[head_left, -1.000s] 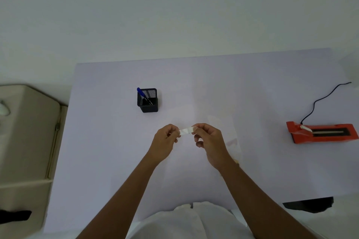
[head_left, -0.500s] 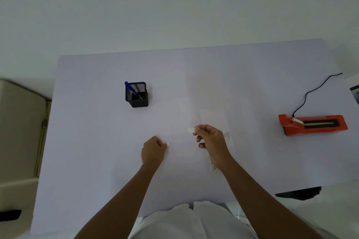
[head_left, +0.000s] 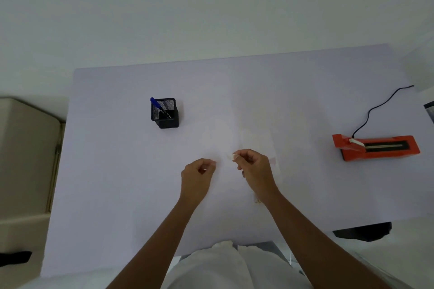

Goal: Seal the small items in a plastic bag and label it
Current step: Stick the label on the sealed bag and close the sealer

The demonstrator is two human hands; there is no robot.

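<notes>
Two hands hover over the table (head_left: pixel 112 183): the right hand (head_left: pixel 254 166) pinches a white label (head_left: pixel 231 157) beside the flat clear bag (head_left: pixel 260 143). The left hand (head_left: pixel 198 175) is curled, its hold unclear. A pen cup (head_left: pixel 164 113) and a red sealer (head_left: pixel 375 148) stand well apart from both hands.

A small white label (head_left: pixel 231 157) is pinched by the right hand (head_left: pixel 254 168) over the table (head_left: pixel 117 171). The left hand (head_left: pixel 198 177) is held curled near it. A red sealer (head_left: pixel 375 155) is placed at the right.
</notes>
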